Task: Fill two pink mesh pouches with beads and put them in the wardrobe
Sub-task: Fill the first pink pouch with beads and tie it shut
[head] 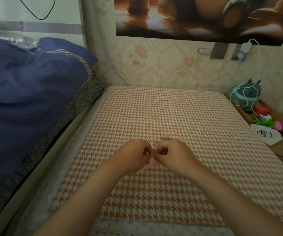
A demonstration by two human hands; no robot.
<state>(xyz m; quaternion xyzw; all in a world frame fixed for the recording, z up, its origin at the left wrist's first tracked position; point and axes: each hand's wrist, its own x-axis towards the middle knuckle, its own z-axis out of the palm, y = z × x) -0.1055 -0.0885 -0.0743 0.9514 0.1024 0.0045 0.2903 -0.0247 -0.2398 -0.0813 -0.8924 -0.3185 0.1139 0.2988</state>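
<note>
A pink mesh pouch [151, 160] lies on the orange houndstooth table cover [163, 113], mostly hidden under my hands. My left hand [134, 155] and my right hand [172, 155] meet over it, and the fingers of both pinch its top edge. Just beyond my fingertips sits a small pile of beige beads [161, 141]. I see only one pouch.
A dark blue quilt [26, 86] covers the bed along the left. At the right edge stand a teal plush toy [245, 95] wrapped in a white cable, colourful small items and a white cloth [265, 136]. The wallpapered wall is behind.
</note>
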